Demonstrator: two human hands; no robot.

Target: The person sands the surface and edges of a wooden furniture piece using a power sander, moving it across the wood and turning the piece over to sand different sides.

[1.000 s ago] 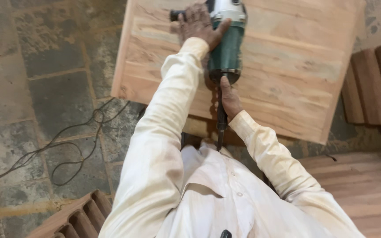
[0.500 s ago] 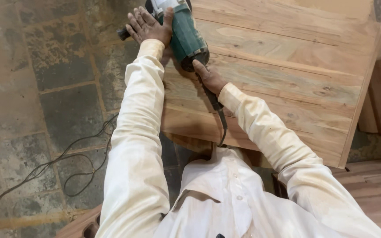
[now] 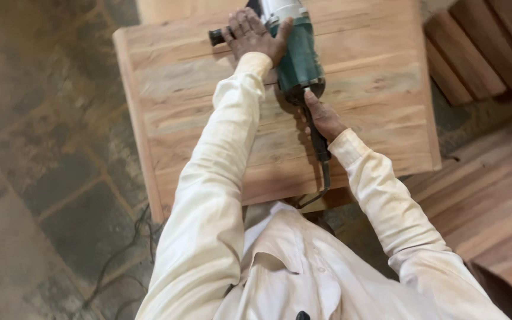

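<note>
Grinder (green body) lies on wooden panel; left hand grips its side handle, right hand grips its rear.

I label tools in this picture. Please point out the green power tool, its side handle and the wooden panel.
green power tool [image 3: 299,59], head view, body.
side handle [image 3: 215,37], head view, black tip.
wooden panel [image 3: 208,77], head view, bare top.

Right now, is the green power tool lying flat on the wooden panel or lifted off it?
Cannot tell. The left hand and right hand hold the green power tool over the wooden panel, hiding any contact.

Both hands grip green grinder on wooden panel.
</note>
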